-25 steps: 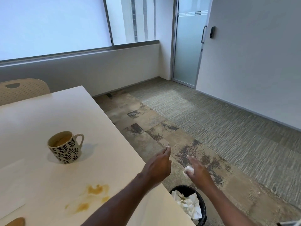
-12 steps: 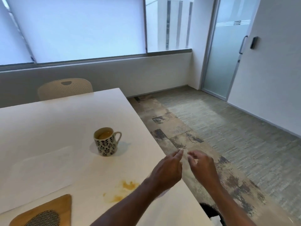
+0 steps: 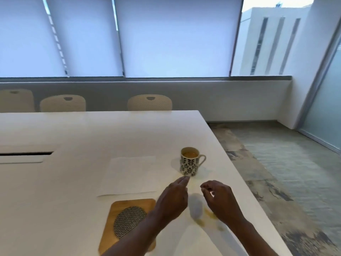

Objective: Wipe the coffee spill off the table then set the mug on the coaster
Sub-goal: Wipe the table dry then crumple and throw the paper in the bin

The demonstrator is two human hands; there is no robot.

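A white mug (image 3: 191,162) with a dark leaf pattern stands upright on the white table (image 3: 92,137), coffee inside, handle to the right. A brown coffee spill (image 3: 208,217) lies near the table's right edge, partly under my right hand. The wooden coaster (image 3: 129,218) with a round mesh centre lies at the lower middle, and my left forearm crosses its right side. My left hand (image 3: 172,198) hovers just below the mug, fingers stretched toward it, holding nothing. My right hand (image 3: 219,200) hovers over the spill with loosely curled fingers and nothing visibly in it.
A flat white paper sheet (image 3: 131,174) lies left of the mug, above the coaster. Cream chairs (image 3: 149,102) stand along the far side. A cable slot (image 3: 25,154) is at the left. Patterned carpet (image 3: 276,172) runs along the table's right edge.
My view has swung left from the floor and waste bin to the table. Both hands moved from beyond the edge to above the spill. The white wad in my right hand is gone.
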